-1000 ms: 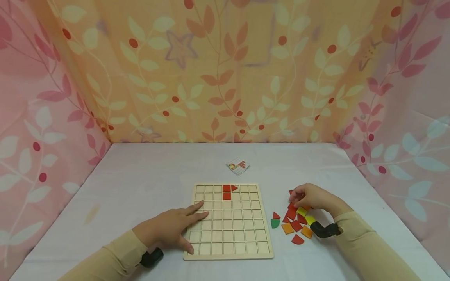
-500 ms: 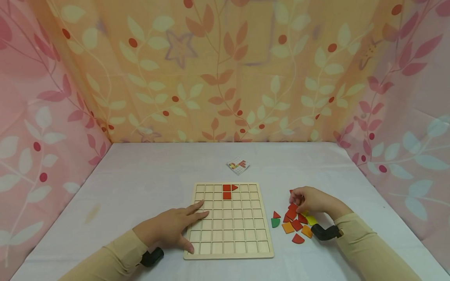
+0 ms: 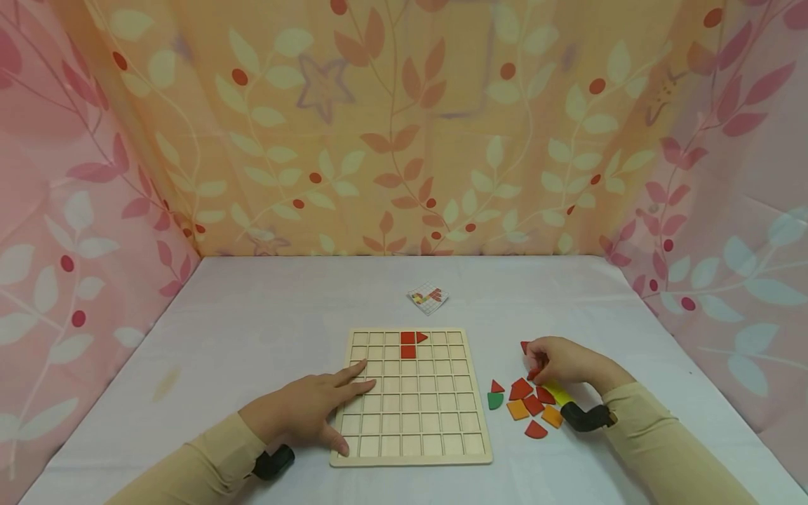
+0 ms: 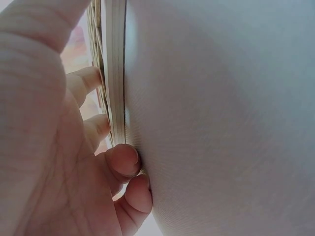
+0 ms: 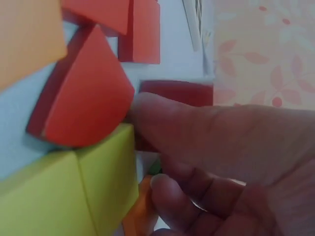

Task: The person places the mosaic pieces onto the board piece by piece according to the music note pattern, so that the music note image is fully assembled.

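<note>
A wooden grid board (image 3: 410, 459) lies on the table. Two red square tiles (image 3: 408, 351) and a red triangle tile (image 3: 421, 338) sit in cells of its top rows. My left hand (image 3: 309, 407) rests on the board's left edge, fingers spread; in the left wrist view some fingertips lie beside its rim (image 4: 117, 73). My right hand (image 3: 562, 358) is over the loose tiles right of the board. Its thumb and fingers pinch a red tile (image 5: 182, 92), partly hidden by the thumb. Close by are a red quarter-circle tile (image 5: 88, 93) and yellow tiles (image 5: 108, 172).
Loose red tiles (image 3: 533, 405), orange tiles (image 3: 517, 409) and a green quarter-circle tile (image 3: 495, 400) lie near the right hand. Behind the board lies a small pattern card (image 3: 428, 298). Patterned curtains (image 3: 404, 140) enclose the back and sides of the white table.
My right hand has come slightly nearer and taken hold of a red tile, drawing it rightward off the others. My left hand and the board have stayed put.
</note>
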A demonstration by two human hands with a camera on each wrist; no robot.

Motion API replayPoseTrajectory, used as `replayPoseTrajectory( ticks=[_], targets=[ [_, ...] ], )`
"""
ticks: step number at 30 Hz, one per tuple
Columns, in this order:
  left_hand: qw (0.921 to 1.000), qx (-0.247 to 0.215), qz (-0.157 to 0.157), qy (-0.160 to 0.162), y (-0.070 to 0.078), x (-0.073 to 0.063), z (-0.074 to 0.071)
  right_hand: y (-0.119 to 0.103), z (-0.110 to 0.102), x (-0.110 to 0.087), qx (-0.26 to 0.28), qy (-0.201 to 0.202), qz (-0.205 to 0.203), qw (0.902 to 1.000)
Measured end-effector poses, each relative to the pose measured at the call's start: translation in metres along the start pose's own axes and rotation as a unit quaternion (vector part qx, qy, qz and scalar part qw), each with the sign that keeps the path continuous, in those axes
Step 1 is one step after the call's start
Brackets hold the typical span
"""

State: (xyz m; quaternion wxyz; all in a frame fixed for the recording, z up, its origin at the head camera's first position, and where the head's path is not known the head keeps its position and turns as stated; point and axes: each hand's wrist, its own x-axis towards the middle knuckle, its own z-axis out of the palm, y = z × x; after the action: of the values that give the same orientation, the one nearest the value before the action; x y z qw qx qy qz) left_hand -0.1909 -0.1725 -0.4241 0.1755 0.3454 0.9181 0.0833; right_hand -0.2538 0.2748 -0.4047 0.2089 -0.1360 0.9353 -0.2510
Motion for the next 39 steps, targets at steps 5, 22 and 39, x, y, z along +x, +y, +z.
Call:
replayPoseTrajectory(
  ticks=[5, 22, 39],
  targets=[
    [1.0, 0.0, 0.003, 0.002, 0.0, -0.001, -0.001, -0.001, -0.003, -0.001, -0.002, 0.001, -0.003, 1.0],
    [1.0, -0.002, -0.004, 0.001, 0.001, 0.0, 0.0, -0.017, -0.011, 0.016, 0.035, 0.019, -0.007, 0.9992],
    [0.9999, -0.005, -0.008, -0.005, 0.003, -0.001, -0.002, -0.08, 0.016, 0.058, 0.096, 0.026, -0.088, 0.9912]
  ],
)
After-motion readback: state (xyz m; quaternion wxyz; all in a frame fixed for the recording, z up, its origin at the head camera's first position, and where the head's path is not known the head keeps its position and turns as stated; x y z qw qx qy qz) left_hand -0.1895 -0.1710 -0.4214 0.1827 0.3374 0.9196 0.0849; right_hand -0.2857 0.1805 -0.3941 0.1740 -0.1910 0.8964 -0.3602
